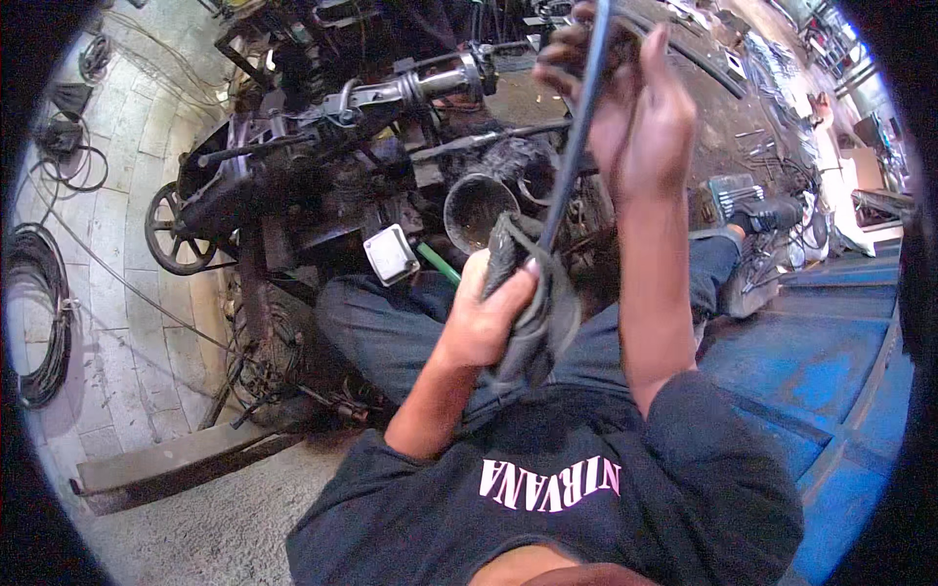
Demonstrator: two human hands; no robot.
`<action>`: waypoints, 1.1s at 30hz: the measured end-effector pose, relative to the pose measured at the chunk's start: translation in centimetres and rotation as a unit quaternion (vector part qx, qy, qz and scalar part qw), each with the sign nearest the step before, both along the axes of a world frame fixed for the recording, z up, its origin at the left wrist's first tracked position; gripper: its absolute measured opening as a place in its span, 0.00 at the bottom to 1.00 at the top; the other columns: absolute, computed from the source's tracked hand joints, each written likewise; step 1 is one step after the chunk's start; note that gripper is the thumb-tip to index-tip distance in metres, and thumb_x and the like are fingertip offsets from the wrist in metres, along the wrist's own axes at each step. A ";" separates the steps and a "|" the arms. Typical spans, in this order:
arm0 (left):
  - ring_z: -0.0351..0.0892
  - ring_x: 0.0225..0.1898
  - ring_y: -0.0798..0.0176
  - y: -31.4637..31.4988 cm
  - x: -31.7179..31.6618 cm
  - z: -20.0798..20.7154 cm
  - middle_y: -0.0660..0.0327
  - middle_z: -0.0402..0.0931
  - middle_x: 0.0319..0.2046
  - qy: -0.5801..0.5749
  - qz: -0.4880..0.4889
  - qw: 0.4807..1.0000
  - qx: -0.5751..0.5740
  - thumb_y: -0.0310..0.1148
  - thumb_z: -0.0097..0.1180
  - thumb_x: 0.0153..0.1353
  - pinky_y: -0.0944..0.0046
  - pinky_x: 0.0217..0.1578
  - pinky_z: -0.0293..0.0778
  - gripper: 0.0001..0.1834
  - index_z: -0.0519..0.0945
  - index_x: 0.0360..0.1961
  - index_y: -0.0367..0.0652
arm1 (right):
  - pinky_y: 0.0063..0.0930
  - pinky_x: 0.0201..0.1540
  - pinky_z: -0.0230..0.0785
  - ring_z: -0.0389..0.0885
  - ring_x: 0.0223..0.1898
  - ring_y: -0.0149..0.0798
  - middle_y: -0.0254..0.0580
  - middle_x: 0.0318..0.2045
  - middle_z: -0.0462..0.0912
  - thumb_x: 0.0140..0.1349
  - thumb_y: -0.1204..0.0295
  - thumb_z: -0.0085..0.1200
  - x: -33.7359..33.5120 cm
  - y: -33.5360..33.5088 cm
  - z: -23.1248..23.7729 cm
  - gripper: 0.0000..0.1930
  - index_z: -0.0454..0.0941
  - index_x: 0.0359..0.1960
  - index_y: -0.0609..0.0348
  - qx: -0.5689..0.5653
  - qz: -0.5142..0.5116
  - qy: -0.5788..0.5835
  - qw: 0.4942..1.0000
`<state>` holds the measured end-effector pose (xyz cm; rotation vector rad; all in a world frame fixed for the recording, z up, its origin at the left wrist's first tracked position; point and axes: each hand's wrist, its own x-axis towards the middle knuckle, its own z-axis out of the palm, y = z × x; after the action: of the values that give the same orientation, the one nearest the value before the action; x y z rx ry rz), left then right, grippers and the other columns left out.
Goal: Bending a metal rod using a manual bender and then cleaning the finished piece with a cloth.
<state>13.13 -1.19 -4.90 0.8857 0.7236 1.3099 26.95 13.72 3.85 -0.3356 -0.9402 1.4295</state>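
Observation:
My left hand (pixel 484 317) is closed around a dark rag (pixel 503 256), whose loose folds hang toward my lap. A long thin metal rod (pixel 570 161) rises from the rag and runs up past the top of the view. Beside its upper part is my right hand (pixel 653 122), raised with the thumb up and fingers apart, slightly blurred. Dark grime covers part of its palm and fingers. The rod crosses in front of those fingers, and I see no grip on it there. The rag hides the rod's lower end.
Ahead stands a dark machine with a handwheel (pixel 181 229) and a shiny cylinder (pixel 449 78). Near my knees are a round metal bowl (pixel 479 213), a white square-headed thing (pixel 391 256) and a green handle (pixel 438 263). Coiled cable (pixel 44 313) lies left; blue panels (pixel 801 361) lie right.

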 end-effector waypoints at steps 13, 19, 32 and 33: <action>0.75 0.42 0.67 4.5 2.1 1.0 0.57 0.78 0.41 0.278 0.399 0.858 0.162 0.35 0.48 0.73 0.63 0.43 0.72 0.14 0.76 0.46 0.32 | 0.38 0.71 0.54 0.66 0.67 0.45 0.53 0.67 0.66 0.76 0.48 0.31 -4.2 -8.8 -7.5 0.34 0.57 0.70 0.66 0.030 0.082 -0.146 0.985; 0.52 0.72 0.41 5.9 0.1 1.9 0.40 0.67 0.63 0.308 0.357 0.849 0.238 0.63 0.30 0.71 0.42 0.70 0.41 0.40 0.74 0.54 0.31 | 0.36 0.70 0.55 0.66 0.66 0.40 0.51 0.65 0.67 0.61 0.71 0.63 -3.8 -8.9 -6.6 0.42 0.50 0.74 0.59 0.088 0.014 -0.197 0.976; 0.67 0.25 0.64 17.5 -6.7 10.9 0.60 0.73 0.29 -0.110 0.105 0.986 0.070 0.51 0.39 0.74 0.64 0.23 0.61 0.25 0.72 0.47 0.37 | 0.35 0.49 0.74 0.86 0.43 0.41 0.50 0.39 0.86 0.51 0.80 0.64 -1.3 -11.2 -12.8 0.29 0.67 0.55 0.64 -0.012 0.014 -0.436 0.900; 0.60 0.23 0.67 18.1 -6.1 9.8 0.64 0.66 0.25 -0.088 0.153 0.982 0.062 0.49 0.40 0.75 0.65 0.22 0.56 0.21 0.72 0.41 0.40 | 0.34 0.48 0.74 0.85 0.42 0.40 0.50 0.39 0.86 0.51 0.80 0.64 -1.1 -11.1 -12.9 0.28 0.68 0.55 0.64 -0.038 0.039 -0.418 0.907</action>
<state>7.00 16.96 4.86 0.7637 0.6618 1.6997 25.83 2.65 -9.07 -1.0308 -1.5953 1.3998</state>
